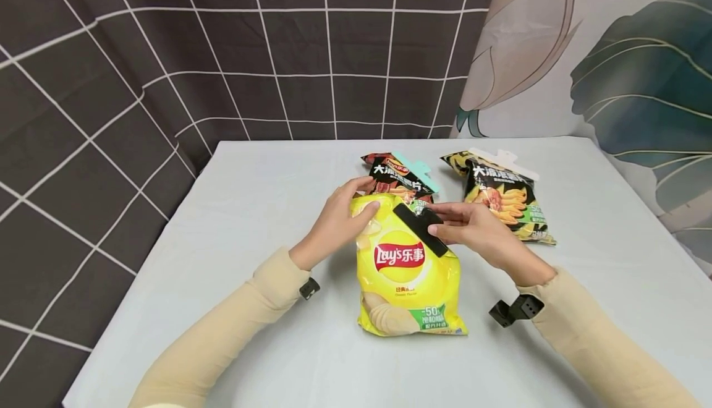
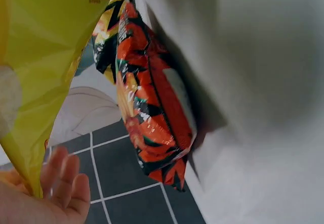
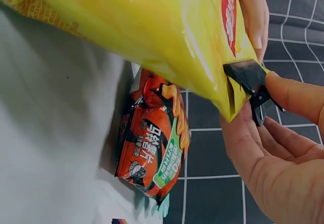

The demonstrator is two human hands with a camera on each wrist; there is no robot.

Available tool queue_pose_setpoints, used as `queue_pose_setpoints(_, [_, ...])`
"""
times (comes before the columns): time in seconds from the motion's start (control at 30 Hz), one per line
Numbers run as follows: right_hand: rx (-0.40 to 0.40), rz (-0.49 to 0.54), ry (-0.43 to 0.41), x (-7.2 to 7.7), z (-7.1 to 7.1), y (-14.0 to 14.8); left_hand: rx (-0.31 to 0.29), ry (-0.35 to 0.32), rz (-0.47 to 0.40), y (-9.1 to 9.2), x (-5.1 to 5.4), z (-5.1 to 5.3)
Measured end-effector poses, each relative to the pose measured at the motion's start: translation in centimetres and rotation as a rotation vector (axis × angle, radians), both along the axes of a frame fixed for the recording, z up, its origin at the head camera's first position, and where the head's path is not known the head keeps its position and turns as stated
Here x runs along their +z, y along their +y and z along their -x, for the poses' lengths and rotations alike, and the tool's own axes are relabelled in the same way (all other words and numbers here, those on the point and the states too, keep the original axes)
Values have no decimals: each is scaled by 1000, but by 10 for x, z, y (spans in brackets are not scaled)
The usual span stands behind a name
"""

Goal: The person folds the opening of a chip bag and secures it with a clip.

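A yellow Lay's chip bag [image 1: 408,297] stands upright on the table, with a black bag clip [image 1: 421,230] slanting across its top right corner. My left hand [image 1: 340,222] holds the bag's upper left edge, thumb in front and fingers behind. In the left wrist view, that edge of the yellow bag [image 2: 38,82] lies in the left hand [image 2: 55,193]. My right hand [image 1: 481,235] pinches the clip. In the right wrist view, the thumb of the right hand [image 3: 283,158] presses the black clip [image 3: 248,77], whose jaws cover the bag's folded corner.
Behind the yellow bag lies a red and black chip bag [image 1: 384,173] with a mint-green clip [image 1: 418,173]. Farther right is a black and yellow chip bag [image 1: 503,195] carrying a white clip [image 1: 506,161]. A dark checked cloth [image 1: 295,49] hangs behind the white table [image 1: 250,210].
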State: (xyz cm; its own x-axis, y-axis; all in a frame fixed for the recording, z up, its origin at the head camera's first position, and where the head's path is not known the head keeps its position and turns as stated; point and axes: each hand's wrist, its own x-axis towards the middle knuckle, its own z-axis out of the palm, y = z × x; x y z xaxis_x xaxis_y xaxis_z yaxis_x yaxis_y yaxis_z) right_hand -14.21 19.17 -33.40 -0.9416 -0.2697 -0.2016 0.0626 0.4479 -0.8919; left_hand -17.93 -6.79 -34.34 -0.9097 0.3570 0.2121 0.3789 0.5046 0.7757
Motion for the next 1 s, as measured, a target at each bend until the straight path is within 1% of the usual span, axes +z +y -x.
queue_pose_setpoints(0.1, [3, 12, 5, -1, 0, 1, 16, -64, -56, -1, -3, -1])
queue_pose_setpoints(0.23, [15, 25, -1, -2, -1, 2, 53, -150, -99, -1, -8, -2])
queue_pose_setpoints(0.33, [24, 16, -18, -4, -1, 3, 81, -209, -142, -2, -11, -1])
queue_pose_setpoints(0.5, [31, 3, -36, -8, -4, 3, 103, -309, -221, -3, -15, -3])
queue_pose_setpoints(0.6, [32, 10, -35, -10, -6, 4, 111, -386, -230, -5, -16, -6])
queue_pose_setpoints(0.67, [39, 21, -37, -12, -8, 4, 90, -432, -227, -6, -17, -9])
queue_pose_setpoints(0.73, [48, 27, -47, -14, -9, 6, 45, -465, -214, -7, -19, -14])
queue_pose_setpoints(0.8, [68, 41, -57, -16, -11, 7, -9, -482, -204, -7, -21, -19])
queue_pose_setpoints(0.87, [95, 53, -64, -18, -12, 8, -48, -487, -179, -7, -23, -24])
queue_pose_setpoints(1.0, [162, 47, -61, -23, -17, 10, -77, -503, -107, -8, -25, -33])
